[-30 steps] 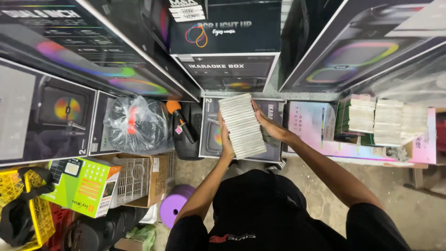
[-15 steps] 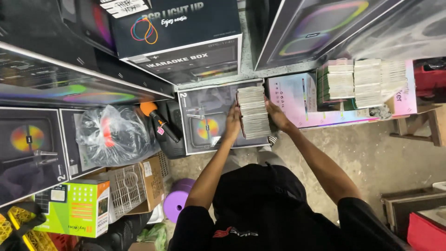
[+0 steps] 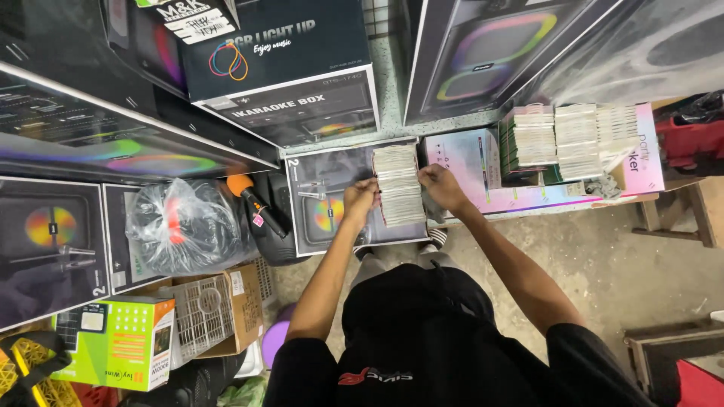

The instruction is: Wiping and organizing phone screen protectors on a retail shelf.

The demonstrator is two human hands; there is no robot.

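- The stack of small flat packs [image 3: 398, 185] lies between the two hands, resting on a dark speaker carton [image 3: 332, 203] that lies flat on the floor.
- The left hand [image 3: 360, 200] is clenched against the stack's left edge, fingers curled onto it.
- The right hand [image 3: 442, 186] grips the stack's right edge, knuckles up, touching it.
- Just beyond the right hand lies a pink carton [image 3: 483, 169], carrying more stacks of the same packs [image 3: 573, 139], well apart from the held one.
- To the outer side of the left hand sit an orange-headed microphone [image 3: 253, 197] and a clear plastic bag [image 3: 185, 226].
- Compared with half a second ago, the stack sits in much the same spot on the carton, and both hands stay pressed to its sides; the view has shifted slightly.
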